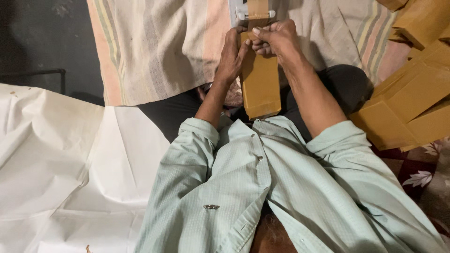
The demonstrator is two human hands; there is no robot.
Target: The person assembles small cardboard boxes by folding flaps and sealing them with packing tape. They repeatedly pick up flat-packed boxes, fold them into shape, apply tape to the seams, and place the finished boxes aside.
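Fingers [262, 44] pinching brown envelope [260, 86], both hands

The tape dispenser [253, 12] runs off the top edge, so only its lower metal bar and a strip of brown tape show. The left hand [230, 56] covers the left edge of the brown packet [260, 84], and the right hand [277, 40] hides its top end; how the fingertips grip there cannot be told. The pile of brown packets [412, 98] is cut by the right and top edges, its count unclear. The white sheet [56, 178] leaves the frame at left and bottom. The person's legs lie mostly hidden under the forearms and the pale green shirt [281, 197].
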